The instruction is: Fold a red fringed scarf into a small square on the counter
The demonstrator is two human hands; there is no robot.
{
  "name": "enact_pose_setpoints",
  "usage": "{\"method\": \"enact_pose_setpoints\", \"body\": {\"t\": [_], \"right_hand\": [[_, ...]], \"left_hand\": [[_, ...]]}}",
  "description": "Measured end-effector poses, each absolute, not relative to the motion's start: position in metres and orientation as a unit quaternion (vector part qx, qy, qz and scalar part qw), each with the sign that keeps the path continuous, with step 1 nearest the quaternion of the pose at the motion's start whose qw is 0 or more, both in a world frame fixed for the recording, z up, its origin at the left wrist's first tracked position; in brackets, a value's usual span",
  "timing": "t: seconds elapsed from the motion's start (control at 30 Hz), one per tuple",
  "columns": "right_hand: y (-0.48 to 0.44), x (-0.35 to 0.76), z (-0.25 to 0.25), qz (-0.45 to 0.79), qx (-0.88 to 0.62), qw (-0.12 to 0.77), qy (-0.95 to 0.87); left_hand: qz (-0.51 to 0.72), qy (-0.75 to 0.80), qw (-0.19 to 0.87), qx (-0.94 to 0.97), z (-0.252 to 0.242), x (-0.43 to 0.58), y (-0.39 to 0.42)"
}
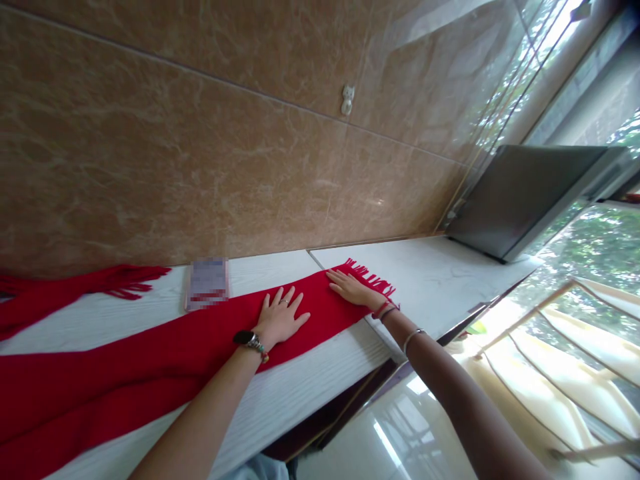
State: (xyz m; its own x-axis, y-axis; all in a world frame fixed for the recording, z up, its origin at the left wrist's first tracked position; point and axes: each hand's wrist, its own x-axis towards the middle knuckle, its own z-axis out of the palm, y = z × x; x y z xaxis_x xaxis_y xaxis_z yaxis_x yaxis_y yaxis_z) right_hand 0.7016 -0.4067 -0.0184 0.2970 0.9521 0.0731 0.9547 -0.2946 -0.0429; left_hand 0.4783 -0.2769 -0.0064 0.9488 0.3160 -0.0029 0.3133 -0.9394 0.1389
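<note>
A long red scarf [150,363] lies stretched along a white table [310,393], its fringed end [373,277] at the right. My left hand [281,317] lies flat and open on the scarf's middle, fingers spread, with a watch and bead bracelet on the wrist. Pressing flat on the scarf close to the fringe is my right hand [353,289], open, with red cords and a bangle on the wrist. The scarf's other fringed end [127,279] lies folded back at the far left.
A small blurred card or booklet [207,283] lies on the table beside the scarf. A brown marble-tiled wall [200,153] with a small white hook [347,99] runs behind. A grey flat appliance [525,197] sits at the right by a window. Glossy floor shows below the table edge.
</note>
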Motion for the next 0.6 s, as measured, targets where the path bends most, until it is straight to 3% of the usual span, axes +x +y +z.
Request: {"method": "enact_pose_setpoints", "body": {"t": [0.33, 0.6], "right_hand": [[-0.422, 0.734, -0.018, -0.095, -0.872, 0.036, -0.478], [-0.372, 0.655, -0.022, -0.099, -0.771, 0.1, -0.621]], "left_hand": [[0.011, 0.161, 0.089, 0.983, -0.003, 0.476, -0.279], [0.026, 0.156, 0.098, 0.982, -0.003, 0.47, -0.277]]}}
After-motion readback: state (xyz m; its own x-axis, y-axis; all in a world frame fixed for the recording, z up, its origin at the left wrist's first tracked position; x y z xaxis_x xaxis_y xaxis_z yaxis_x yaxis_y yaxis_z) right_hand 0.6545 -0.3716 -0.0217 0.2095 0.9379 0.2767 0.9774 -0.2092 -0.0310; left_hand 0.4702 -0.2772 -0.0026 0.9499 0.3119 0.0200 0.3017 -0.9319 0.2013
